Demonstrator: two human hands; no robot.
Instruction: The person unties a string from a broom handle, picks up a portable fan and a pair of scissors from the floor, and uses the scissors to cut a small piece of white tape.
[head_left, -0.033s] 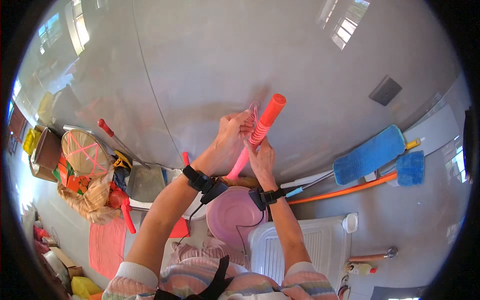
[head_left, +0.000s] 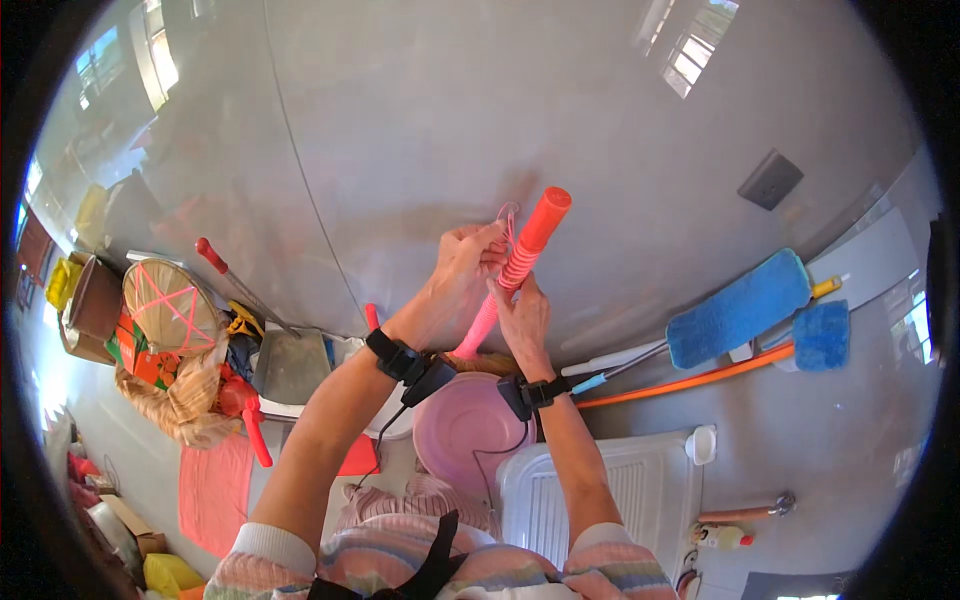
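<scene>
A broom handle point(head_left: 548, 215) with a red top end stands slanted in front of me, close to the grey wall. Pink string point(head_left: 517, 266) is wound around it in several tight turns, and the lower part of the handle looks pink too. My right hand point(head_left: 524, 318) is closed around the handle just under the wound turns. At the handle's left side, my left hand point(head_left: 470, 252) has its fingers pinched on the string, and a thin loop rises above the fingertips. Straw-coloured bristles point(head_left: 490, 366) show at the foot, partly hidden by my wrist strap.
Below my hands sits a pink basin point(head_left: 470, 430), beside a lidded white plastic box point(head_left: 600, 500). Blue mop pads point(head_left: 740, 308) and an orange pole point(head_left: 690, 378) lean at the right. To the left are a dustpan point(head_left: 291, 368), a round woven hat point(head_left: 172, 305) and bags.
</scene>
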